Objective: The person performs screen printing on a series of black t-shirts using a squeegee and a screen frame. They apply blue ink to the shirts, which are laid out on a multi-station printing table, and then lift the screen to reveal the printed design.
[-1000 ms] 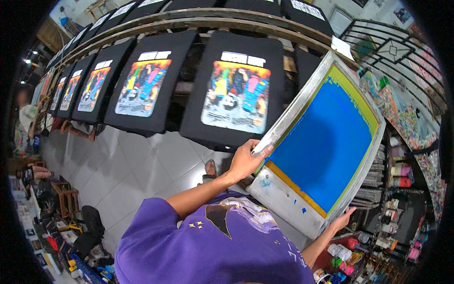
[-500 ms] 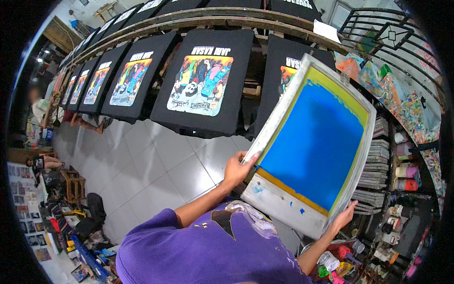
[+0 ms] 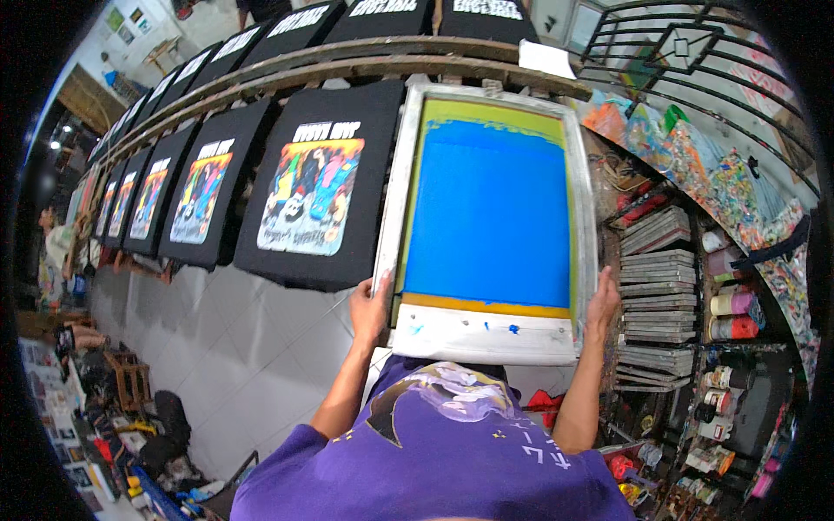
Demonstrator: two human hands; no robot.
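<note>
A large screen-printing frame (image 3: 486,217) lies across the rack, its mesh coated bright blue with a yellow-green border and its frame whitish. My left hand (image 3: 369,306) grips the frame's left side near the lower corner. On the opposite side my right hand (image 3: 601,304) holds the right rail at about the same height. The frame covers the black shirt station at the right end of the row. Just left of it, a black T-shirt (image 3: 308,187) stretched on a board carries a colourful printed picture with white lettering above.
More printed black shirts (image 3: 201,191) run off to the left. Behind wooden rails (image 3: 287,59) stands another row of black shirts. At right are stacked screen frames (image 3: 658,300), ink tubs (image 3: 734,304) and a black metal railing (image 3: 695,52). Grey tiles (image 3: 234,347) cover the floor.
The screen frame has turned from a tilt to nearly straight and come down over the rightmost shirt. Both hands still hold it. My view has swung to the right.
</note>
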